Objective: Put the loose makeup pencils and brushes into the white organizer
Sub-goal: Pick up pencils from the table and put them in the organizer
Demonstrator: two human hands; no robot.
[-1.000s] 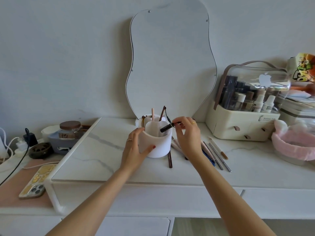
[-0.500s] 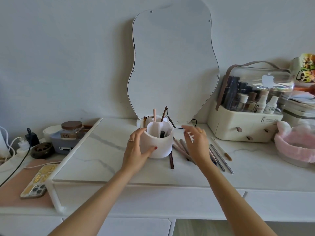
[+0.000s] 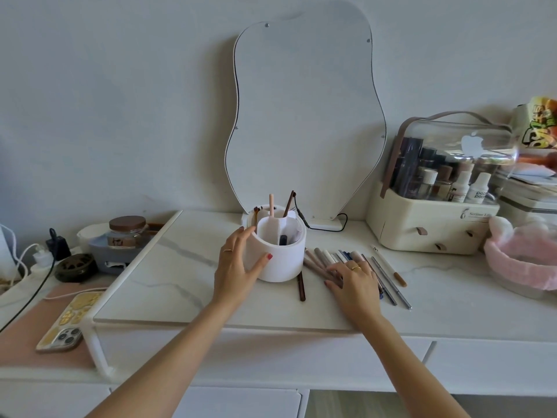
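The white round organizer (image 3: 281, 262) stands on the marble board, with a dark tube (image 3: 282, 239), a pink pencil and a brown brush upright in it. My left hand (image 3: 238, 267) wraps around its left side. Several loose pencils and brushes (image 3: 331, 257) lie in a fan to the organizer's right. My right hand (image 3: 354, 279) rests flat on them, fingers spread, gripping nothing that I can see. One brown pencil (image 3: 301, 286) lies apart, just in front of the organizer. Two thin metal-handled brushes (image 3: 388, 282) lie right of my right hand.
A wavy mirror (image 3: 304, 116) leans on the wall behind the organizer. A cream cosmetics case (image 3: 428, 233) stands at right, a pink fluffy headband (image 3: 524, 257) beyond it. At left are a glass jar (image 3: 128, 232), a phone (image 3: 69, 321) and cables.
My right hand dropped the dark tube into the organizer, then moved down and right onto the loose pencils. My left hand stayed on the organizer.
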